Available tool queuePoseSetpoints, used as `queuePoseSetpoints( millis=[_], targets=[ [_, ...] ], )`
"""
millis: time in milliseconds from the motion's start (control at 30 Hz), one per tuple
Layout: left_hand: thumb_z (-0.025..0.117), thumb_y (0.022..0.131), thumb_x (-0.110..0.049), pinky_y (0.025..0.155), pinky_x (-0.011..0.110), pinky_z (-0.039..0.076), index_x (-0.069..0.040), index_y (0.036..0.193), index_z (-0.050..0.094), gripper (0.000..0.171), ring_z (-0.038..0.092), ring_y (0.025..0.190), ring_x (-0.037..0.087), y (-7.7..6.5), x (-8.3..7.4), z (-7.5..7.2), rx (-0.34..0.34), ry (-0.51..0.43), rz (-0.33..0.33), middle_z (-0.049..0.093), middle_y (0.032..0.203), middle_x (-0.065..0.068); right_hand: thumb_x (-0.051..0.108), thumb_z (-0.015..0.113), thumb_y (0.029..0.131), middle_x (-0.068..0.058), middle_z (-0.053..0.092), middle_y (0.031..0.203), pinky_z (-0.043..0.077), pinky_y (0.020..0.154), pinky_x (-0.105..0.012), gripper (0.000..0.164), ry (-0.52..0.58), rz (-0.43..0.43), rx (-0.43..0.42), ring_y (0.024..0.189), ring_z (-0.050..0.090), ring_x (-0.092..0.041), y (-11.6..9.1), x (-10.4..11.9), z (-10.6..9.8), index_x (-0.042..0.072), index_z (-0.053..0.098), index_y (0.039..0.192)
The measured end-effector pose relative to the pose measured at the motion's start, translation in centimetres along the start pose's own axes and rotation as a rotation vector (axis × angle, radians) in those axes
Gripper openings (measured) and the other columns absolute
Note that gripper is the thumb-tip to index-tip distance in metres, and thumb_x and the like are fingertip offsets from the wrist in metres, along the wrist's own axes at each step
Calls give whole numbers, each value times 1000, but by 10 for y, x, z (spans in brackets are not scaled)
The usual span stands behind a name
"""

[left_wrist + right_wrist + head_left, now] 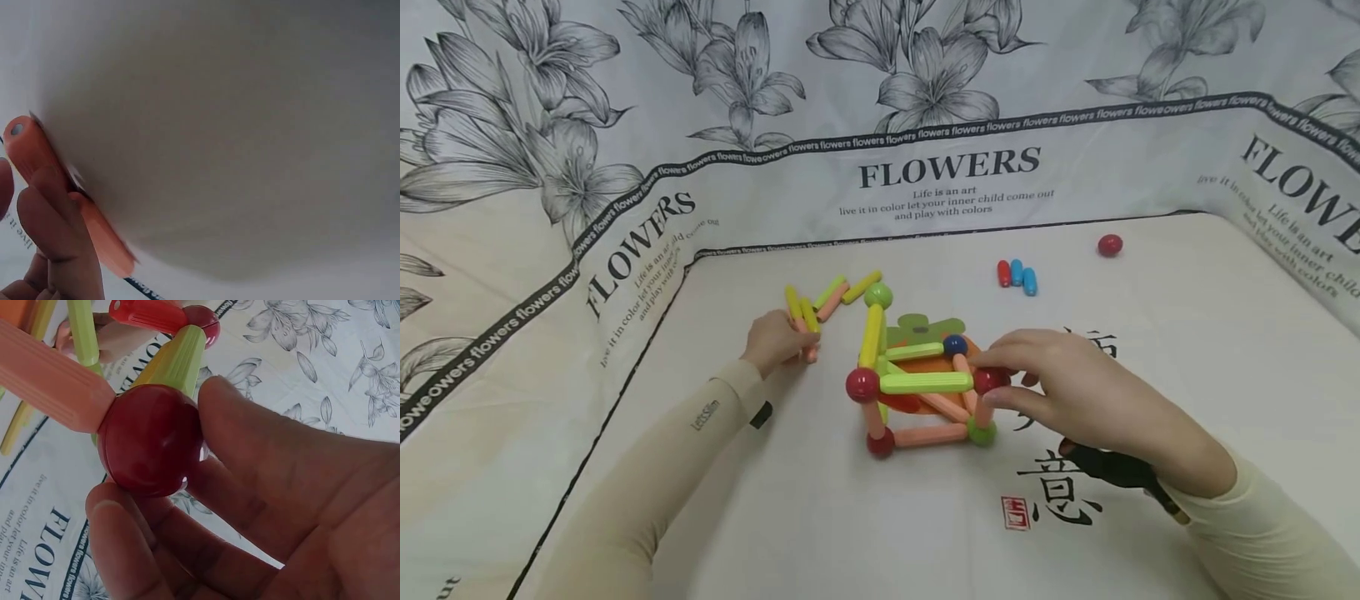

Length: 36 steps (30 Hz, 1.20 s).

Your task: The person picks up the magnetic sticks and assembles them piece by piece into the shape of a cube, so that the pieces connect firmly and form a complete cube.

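Observation:
My right hand (1090, 396) pinches a dark red ball (150, 440) at a top corner of a boxy frame built from magnetic rods and balls. A yellow-green rod (925, 382) runs from that ball to another red ball (862, 384) on the left. Salmon rods (921, 436) and a green ball (981, 431) form part of the base. My left hand (775, 342) is at a group of loose rods left of the frame. Its fingers hold a salmon magnetic rod (37, 147) with a metal end; a second salmon rod (106, 240) lies beside it.
Loose yellow rods (862, 287) lie behind the frame's left side. Further back are a short red rod (1003, 273), two short blue rods (1023, 277) and a single red ball (1109, 245). A printed white cloth (700, 517) covers the surface and rises behind.

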<state>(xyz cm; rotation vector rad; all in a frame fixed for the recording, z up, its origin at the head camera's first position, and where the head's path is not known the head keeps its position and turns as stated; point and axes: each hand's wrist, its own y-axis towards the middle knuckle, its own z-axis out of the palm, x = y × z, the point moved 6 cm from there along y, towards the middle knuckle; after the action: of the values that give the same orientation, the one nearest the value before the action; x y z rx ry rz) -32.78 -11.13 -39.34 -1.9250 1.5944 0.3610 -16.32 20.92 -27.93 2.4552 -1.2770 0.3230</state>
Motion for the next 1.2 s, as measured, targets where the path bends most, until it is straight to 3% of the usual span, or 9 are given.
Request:
queuePoseSetpoints(
  millis=[200,333,433,600,700,800,900,1033,1200],
  targets=[
    [68,84,-10,48,19,38,-2,91,63,12,51,52,10,-2,-3,0,-39,76,-69,60,64,3,24,76,86,5,70,114,53,78,-34,36,11,-1,6,96,62,-12,1,1,1,22,70,121],
    [61,84,-9,48,19,37,0,91,64,11,51,50,10,-7,5,0,37,66,-77,62,57,2,23,76,86,5,70,112,53,76,-32,34,16,-1,6,94,62,-11,2,1,2,21,71,119],
    [58,87,-12,53,20,39,0,99,63,18,50,55,10,-14,15,2,159,-21,-72,58,59,-1,23,77,85,4,71,112,53,76,-31,33,17,3,15,94,63,-12,2,-1,4,20,71,118],
    [50,91,-9,55,20,40,3,140,47,51,47,56,8,-21,20,11,341,-119,-61,54,62,-2,21,77,85,3,70,111,53,69,-22,35,31,17,27,90,62,-12,1,-5,6,17,71,119],
    [48,91,-8,55,20,40,1,150,34,62,48,54,7,-24,23,15,377,-106,-61,53,60,-3,21,77,85,2,70,110,51,65,-18,35,45,25,41,89,60,-12,0,-7,10,17,71,120],
    [48,89,-8,58,20,43,1,152,30,66,51,57,7,-33,28,12,324,-133,-67,56,66,-1,20,77,85,2,70,109,51,65,-18,35,59,30,56,89,59,-12,0,-6,14,16,71,119],
    [49,88,-7,67,21,50,3,148,33,63,56,68,9,-56,29,-2,180,-241,-20,61,89,5,20,77,85,2,70,108,51,65,-18,34,55,25,60,89,59,-12,2,-4,15,16,71,119],
    [57,89,-9,77,25,54,2,137,45,51,60,86,15,-115,17,-10,35,-400,105,56,119,14,20,77,85,4,70,106,50,65,-20,34,42,-2,44,86,59,-10,5,-2,10,16,71,118],
    [70,91,-17,75,29,55,-4,116,58,31,65,88,27,-181,-17,34,182,-500,247,67,110,10,21,77,85,3,70,107,51,64,-21,35,31,-7,16,86,59,-11,5,-3,3,17,71,119]
  ],
)
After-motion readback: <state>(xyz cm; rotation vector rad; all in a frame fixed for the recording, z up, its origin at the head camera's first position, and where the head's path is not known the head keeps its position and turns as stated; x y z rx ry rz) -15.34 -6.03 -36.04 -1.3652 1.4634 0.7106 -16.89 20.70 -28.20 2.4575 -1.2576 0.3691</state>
